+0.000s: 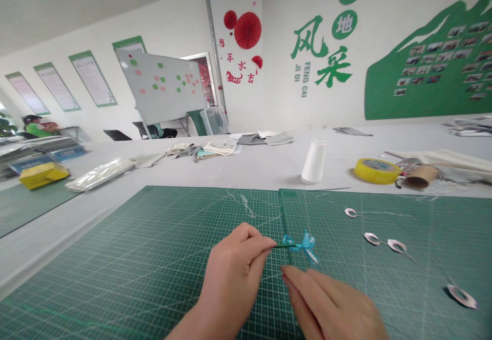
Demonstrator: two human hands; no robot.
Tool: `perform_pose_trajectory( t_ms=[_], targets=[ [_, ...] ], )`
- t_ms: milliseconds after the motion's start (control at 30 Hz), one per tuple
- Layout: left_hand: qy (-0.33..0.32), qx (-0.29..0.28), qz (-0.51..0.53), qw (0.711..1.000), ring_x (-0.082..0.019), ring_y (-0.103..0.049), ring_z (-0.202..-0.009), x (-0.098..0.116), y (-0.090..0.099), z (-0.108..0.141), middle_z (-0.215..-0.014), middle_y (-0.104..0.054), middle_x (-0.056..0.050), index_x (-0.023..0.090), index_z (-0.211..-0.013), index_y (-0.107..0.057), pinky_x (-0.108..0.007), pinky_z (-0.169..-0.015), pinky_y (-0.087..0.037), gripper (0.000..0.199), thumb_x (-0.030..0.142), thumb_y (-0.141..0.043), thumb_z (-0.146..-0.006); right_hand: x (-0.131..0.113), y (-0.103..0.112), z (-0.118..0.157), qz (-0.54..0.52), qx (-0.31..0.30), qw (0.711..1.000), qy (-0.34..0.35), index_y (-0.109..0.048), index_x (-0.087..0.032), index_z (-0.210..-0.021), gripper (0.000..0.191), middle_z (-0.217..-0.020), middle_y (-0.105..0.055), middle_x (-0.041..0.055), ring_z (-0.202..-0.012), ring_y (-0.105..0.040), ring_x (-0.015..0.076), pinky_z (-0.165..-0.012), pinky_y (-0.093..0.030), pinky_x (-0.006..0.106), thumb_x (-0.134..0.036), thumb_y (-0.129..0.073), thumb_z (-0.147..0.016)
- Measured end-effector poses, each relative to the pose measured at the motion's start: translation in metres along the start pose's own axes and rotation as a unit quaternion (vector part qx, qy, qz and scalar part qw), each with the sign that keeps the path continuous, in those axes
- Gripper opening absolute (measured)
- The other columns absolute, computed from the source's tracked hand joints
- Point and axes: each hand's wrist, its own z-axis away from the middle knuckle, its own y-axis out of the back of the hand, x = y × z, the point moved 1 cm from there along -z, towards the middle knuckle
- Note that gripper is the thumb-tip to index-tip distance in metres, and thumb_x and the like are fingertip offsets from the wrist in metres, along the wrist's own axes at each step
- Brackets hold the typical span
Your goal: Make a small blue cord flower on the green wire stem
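My left hand (240, 260) pinches a thin green stem (283, 246) between thumb and fingers. At the stem's right end is a small light-blue flower-like piece (305, 245), held over the green cutting mats. My right hand (326, 299) is just below and to the right of the stem, with thumb and fingertips pressed together. What it holds, if anything, is too small or hidden to make out. The blue piece does not touch my right hand.
Small oval rings with threads (396, 246) lie on the green mat (184, 227) at right. Behind stand a white thread cone (314, 162), yellow tape (376, 171) and a cardboard tube (422, 176). A yellow box (43, 175) and a person (36, 126) are at left.
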Motion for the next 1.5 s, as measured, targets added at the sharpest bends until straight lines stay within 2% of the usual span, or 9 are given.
perform_pose_trajectory(
  t_ms=[100,233,367,467,667,867,967,1200,1500],
  targets=[
    [-0.090,0.012,-0.122,0.988,-0.020,-0.058,-0.073,0.003,0.003,0.002,-0.088,-0.067,-0.006,0.023,-0.097,-0.072,-0.034,-0.067,-0.039,0.032,0.005,-0.048,-0.087,0.002,0.006,-0.002,0.032,0.020,0.999,0.016,-0.072,-0.014,-0.093,0.023,-0.065,-0.071,0.0067,-0.051,-0.066,0.0195,-0.047,-0.052,0.033,-0.016,-0.050,-0.091],
    [-0.165,0.007,-0.186,0.969,-0.019,-0.059,-0.071,0.009,0.008,0.001,-0.086,-0.069,-0.006,0.020,-0.093,-0.071,-0.037,-0.070,-0.034,0.036,-0.003,-0.044,-0.084,0.009,0.014,-0.005,0.039,0.015,0.999,0.024,-0.071,-0.016,-0.095,0.026,-0.067,-0.072,0.0072,-0.052,-0.065,0.0195,-0.048,-0.050,0.033,-0.019,-0.046,-0.094],
    [-0.175,-0.051,-0.171,0.968,-0.020,-0.059,-0.075,0.012,0.011,-0.002,-0.089,-0.069,-0.005,0.021,-0.093,-0.070,-0.038,-0.073,-0.031,0.037,-0.002,-0.043,-0.084,0.018,0.019,-0.012,-0.087,-0.014,0.995,-0.051,-0.068,-0.021,-0.095,0.019,-0.068,-0.069,0.0022,-0.055,-0.064,0.0162,-0.051,-0.049,0.028,-0.024,-0.049,-0.094],
    [-0.163,-0.104,-0.127,0.973,-0.019,-0.059,-0.077,0.012,0.011,-0.002,-0.088,-0.070,-0.003,0.023,-0.093,-0.072,-0.037,-0.074,-0.031,0.036,-0.002,-0.047,-0.084,0.026,0.023,-0.020,-0.214,-0.052,0.967,-0.131,-0.068,-0.024,-0.088,0.017,-0.073,-0.069,-0.0007,-0.061,-0.064,0.0137,-0.057,-0.049,0.024,-0.027,-0.052,-0.093],
    [-0.109,-0.175,-0.007,0.979,-0.017,-0.062,-0.083,0.016,0.013,-0.003,-0.086,-0.071,0.001,0.025,-0.089,-0.075,-0.035,-0.080,-0.033,0.028,0.005,-0.055,-0.089,0.045,0.016,-0.022,-0.391,-0.190,0.845,-0.312,-0.070,-0.021,-0.071,0.026,-0.057,-0.055,-0.0022,-0.053,-0.046,0.0127,-0.050,-0.035,0.025,-0.042,-0.060,-0.082],
    [-0.025,-0.181,0.132,0.974,-0.015,-0.063,-0.082,0.014,0.015,-0.004,-0.084,-0.070,0.000,0.023,-0.083,-0.077,-0.031,-0.082,-0.039,0.019,0.009,-0.064,-0.086,0.049,-0.002,-0.015,-0.555,-0.174,0.703,-0.408,-0.065,-0.018,-0.066,0.030,-0.049,-0.039,-0.0088,-0.044,-0.025,0.0059,-0.043,-0.019,0.021,-0.046,-0.075,-0.070],
    [-0.004,-0.153,0.205,0.967,-0.014,-0.061,-0.078,0.010,0.015,-0.006,-0.081,-0.067,-0.001,0.020,-0.082,-0.077,-0.027,-0.075,-0.043,0.017,0.008,-0.066,-0.083,0.044,-0.007,-0.015,-0.592,-0.182,0.650,-0.440,-0.063,-0.017,-0.065,0.036,-0.050,-0.042,-0.0079,-0.045,-0.028,0.0053,-0.043,-0.019,0.020,-0.049,-0.078,-0.065],
    [0.062,-0.087,0.228,0.968,-0.015,-0.055,-0.072,0.002,0.013,-0.009,-0.073,-0.060,0.000,0.017,-0.077,-0.072,-0.028,-0.069,-0.041,0.010,0.012,-0.064,-0.079,0.030,-0.013,-0.014,-0.599,-0.172,0.620,-0.476,-0.054,-0.020,-0.068,0.044,-0.042,-0.028,-0.0140,-0.037,-0.015,0.0032,-0.037,-0.010,0.020,-0.059,-0.073,-0.064],
    [0.148,-0.062,0.290,0.943,-0.010,-0.049,-0.051,-0.004,0.009,-0.008,-0.068,-0.053,0.003,0.017,-0.080,-0.067,-0.024,-0.051,-0.039,0.006,0.021,-0.063,-0.078,0.016,-0.022,-0.009,-0.608,-0.187,0.615,-0.466,-0.053,-0.020,-0.072,0.033,-0.043,-0.030,-0.0135,-0.036,-0.011,0.0037,-0.036,-0.008,0.021,-0.051,-0.061,-0.077]
  ],
)
